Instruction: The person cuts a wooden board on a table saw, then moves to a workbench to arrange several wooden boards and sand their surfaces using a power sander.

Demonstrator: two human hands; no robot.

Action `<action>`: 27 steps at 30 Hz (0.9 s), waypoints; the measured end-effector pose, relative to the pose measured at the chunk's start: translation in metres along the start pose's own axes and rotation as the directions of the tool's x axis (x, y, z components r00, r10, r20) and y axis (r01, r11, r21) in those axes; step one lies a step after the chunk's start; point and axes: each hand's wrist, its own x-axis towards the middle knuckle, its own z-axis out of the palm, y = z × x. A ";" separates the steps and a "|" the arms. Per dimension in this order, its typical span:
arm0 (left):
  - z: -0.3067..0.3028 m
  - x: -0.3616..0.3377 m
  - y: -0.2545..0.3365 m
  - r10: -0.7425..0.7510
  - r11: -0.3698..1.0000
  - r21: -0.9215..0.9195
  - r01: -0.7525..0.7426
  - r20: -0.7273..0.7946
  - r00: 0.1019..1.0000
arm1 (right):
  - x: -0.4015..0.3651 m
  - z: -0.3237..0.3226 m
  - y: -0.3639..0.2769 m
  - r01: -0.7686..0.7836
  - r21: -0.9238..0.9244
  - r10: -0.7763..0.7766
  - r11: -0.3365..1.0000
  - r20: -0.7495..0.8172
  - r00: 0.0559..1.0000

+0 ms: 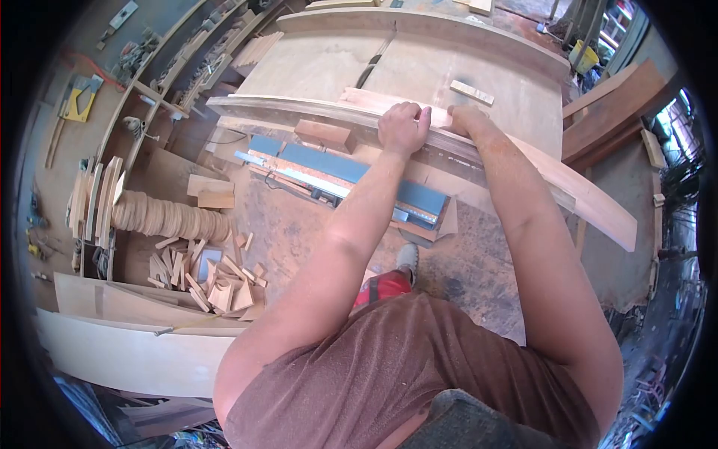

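Observation:
A long, pale wooden plank lies slantwise along the near edge of the workbench, its right end jutting past the bench. Both hands are close together near the plank's middle. My left hand is closed over it at the bench edge, fingers curled and thumb to the right. Just to the right, my right hand is also closed around the plank, with its fingertips partly hidden. Beyond the right hand, a short light wood strip rests on the bench top.
Below the bench edge are a reddish wood block and a long blue-topped machine. Wood offcuts are heaped at left beside a stack of rounded wooden pieces. Dark curved boards stand at right.

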 end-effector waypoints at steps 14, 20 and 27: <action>0.027 -0.013 -0.011 -0.007 0.999 0.038 0.006 0.024 1.000 | 0.010 0.021 0.005 -0.069 0.066 0.061 0.995 0.117 0.991; 0.036 -0.002 -0.012 -0.034 0.998 0.054 0.029 0.090 0.995 | 0.018 0.013 0.019 -0.063 0.217 0.027 0.974 0.167 0.986; 0.048 -0.001 -0.016 -0.038 0.997 0.065 0.032 0.097 0.995 | 0.025 0.030 0.028 -0.085 0.280 0.054 0.956 0.115 0.992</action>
